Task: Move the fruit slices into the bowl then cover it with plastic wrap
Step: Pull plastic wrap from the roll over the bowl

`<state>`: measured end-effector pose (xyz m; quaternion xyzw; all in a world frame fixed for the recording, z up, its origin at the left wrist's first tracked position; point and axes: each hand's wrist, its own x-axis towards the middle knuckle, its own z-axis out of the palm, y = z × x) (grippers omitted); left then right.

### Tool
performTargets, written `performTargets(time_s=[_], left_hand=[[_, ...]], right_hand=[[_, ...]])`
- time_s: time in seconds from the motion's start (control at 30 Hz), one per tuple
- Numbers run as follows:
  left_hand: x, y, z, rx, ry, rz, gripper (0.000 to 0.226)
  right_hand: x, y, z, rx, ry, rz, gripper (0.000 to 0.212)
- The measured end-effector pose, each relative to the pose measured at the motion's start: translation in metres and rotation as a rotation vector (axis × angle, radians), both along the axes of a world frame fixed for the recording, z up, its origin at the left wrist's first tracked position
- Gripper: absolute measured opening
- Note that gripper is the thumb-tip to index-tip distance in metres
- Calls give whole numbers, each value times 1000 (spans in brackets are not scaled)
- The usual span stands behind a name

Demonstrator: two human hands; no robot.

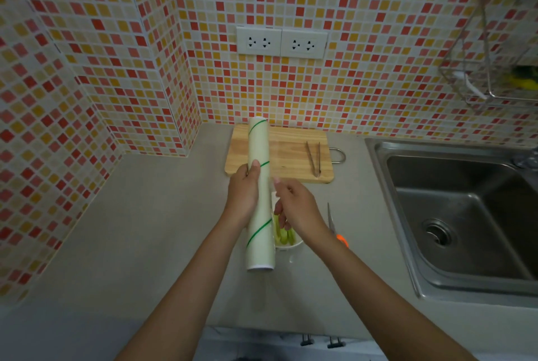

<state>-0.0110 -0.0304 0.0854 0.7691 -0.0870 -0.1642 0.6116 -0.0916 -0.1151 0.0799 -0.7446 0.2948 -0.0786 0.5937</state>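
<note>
Fruit slices sit in the white bowl on the counter; transfer judged complete. Left hand grips the plastic wrap roll above the bowl. Right hand, fingers loosely curled, holds nothing visible beside it. Next: find the film edge. Scissors, tongs and cutting board lie nearby, not obstructing.

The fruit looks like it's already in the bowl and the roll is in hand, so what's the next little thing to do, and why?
Probably find the film's loose edge and peel a sheet off the plastic wrap roll. The left hand grips the roll above the bowl, the green fruit slices already lie inside, and the right hand is at the roll's side. No film is drawn out yet.
</note>
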Motion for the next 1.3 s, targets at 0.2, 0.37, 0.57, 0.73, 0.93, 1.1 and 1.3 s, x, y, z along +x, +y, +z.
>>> performTargets(time_s=[0.2,0.37,0.57,0.73,0.93,1.1,1.3], left_hand=[[22,-4,-1,51,-16,44,41],[26,-10,-5,106,-44,64,45],[25,-13,-8,132,-87,49,41],[25,-11,-11,142,-92,42,44],[27,-7,-11,136,-81,60,45],[27,-6,-10,136,-67,86,44],[24,-7,-12,146,-59,98,47]], right_hand=[[-30,32,-9,126,-107,-45,28],[-36,33,-5,338,-135,-117,15],[-36,33,0,424,-128,-147,16],[-36,36,2,397,-112,-137,16],[-36,40,-3,391,-138,-187,18],[-39,47,-9,372,-189,-256,7],[-42,46,-10,298,-208,-311,17]])
